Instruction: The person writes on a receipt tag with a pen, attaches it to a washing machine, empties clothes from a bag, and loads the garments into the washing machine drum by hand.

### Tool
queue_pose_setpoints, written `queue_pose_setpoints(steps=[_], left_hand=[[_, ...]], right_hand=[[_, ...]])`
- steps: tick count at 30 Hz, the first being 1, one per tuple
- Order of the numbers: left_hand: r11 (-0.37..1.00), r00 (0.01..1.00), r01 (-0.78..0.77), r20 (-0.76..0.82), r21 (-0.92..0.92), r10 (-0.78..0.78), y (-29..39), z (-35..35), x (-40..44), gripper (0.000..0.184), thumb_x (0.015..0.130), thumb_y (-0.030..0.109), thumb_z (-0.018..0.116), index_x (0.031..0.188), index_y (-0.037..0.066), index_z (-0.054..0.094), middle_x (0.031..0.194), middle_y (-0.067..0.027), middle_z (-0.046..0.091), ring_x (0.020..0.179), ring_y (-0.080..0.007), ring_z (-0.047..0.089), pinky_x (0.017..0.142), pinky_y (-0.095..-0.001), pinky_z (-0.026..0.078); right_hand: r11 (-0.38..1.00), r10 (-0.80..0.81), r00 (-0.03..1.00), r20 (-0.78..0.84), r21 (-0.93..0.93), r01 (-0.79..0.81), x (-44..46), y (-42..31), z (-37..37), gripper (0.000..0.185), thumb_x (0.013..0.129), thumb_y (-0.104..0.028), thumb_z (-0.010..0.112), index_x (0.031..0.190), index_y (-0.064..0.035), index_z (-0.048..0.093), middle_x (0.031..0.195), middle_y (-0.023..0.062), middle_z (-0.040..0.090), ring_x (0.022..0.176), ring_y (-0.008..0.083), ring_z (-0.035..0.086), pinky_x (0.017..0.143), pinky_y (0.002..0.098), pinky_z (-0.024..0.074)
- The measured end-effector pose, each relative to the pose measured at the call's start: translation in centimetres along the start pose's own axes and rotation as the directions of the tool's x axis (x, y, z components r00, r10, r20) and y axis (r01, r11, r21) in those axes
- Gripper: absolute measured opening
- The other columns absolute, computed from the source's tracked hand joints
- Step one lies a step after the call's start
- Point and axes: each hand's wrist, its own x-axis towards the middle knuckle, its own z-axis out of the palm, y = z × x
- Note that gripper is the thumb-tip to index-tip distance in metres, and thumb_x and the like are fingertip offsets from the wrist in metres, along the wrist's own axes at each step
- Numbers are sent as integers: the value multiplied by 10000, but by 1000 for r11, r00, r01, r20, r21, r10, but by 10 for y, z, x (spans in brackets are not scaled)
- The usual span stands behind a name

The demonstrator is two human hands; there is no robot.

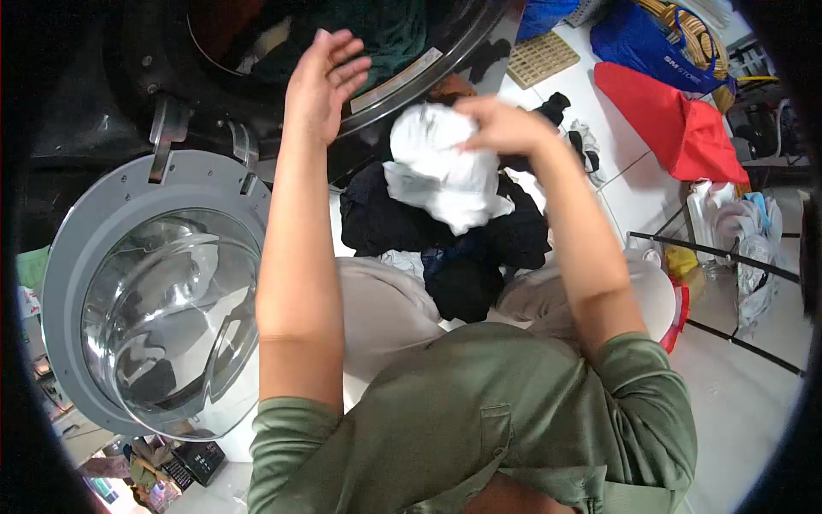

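Note:
A bunched white cloth hangs above a heap of dark clothes between my knees. My right hand is at the cloth's upper right edge, its fingers closed on it and somewhat blurred. My left hand is raised at the washer's opening with its fingers apart, holding nothing. Inside the drum lies dark green cloth. The round glass door of the washer stands open at the left.
At the right are a red cloth bag, a blue bag and a black metal rack with plastic bags. A beige plastic grid lies on the tiles. Small dark and white items lie beside the heap.

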Motion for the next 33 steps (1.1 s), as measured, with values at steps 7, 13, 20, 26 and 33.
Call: queue_pose_setpoints(steps=[7,13,20,26,33], left_hand=[[416,914,-327,396,849,-90,-18,52,-30,601,748,277,748,1255,46,522,989,-207,662,948,-263,651,824,-339,492],[788,956,-184,-81,587,283,-12,10,3,216,893,228,621,972,31,665,822,-51,667,782,-123,634,687,-263,486],[812,807,-491,516,317,286,-20,113,-52,1242,605,197,864,1474,24,-6,1465,-236,263,1354,-350,286,1086,-390,323],[950,849,-49,515,308,-123,-17,149,-93,629,847,330,675,1354,30,453,1362,-119,487,1226,-213,468,1033,-369,374],[931,975,-207,-137,-301,173,87,5,106,621,940,446,485,1387,30,370,1331,-173,475,1248,-325,427,1074,-476,332]], right_hand=[[940,-87,698,-711,-291,-179,-60,-73,-116,375,792,-77,612,1160,-16,574,1024,154,650,884,193,624,829,304,469],[894,-444,201,-873,-447,34,-98,-83,-180,331,815,-25,569,1145,-13,583,1008,143,649,849,192,632,786,289,496],[762,113,484,-868,388,518,-80,-192,-158,248,881,-35,564,1126,-19,592,979,86,664,834,161,648,710,286,537],[963,168,918,-360,261,-74,-51,-136,-124,180,852,-130,648,1002,-31,658,791,14,655,662,74,586,580,235,479],[838,457,692,-558,532,-125,-37,57,-62,182,837,-212,645,938,-61,651,732,55,625,659,154,594,581,301,481]])
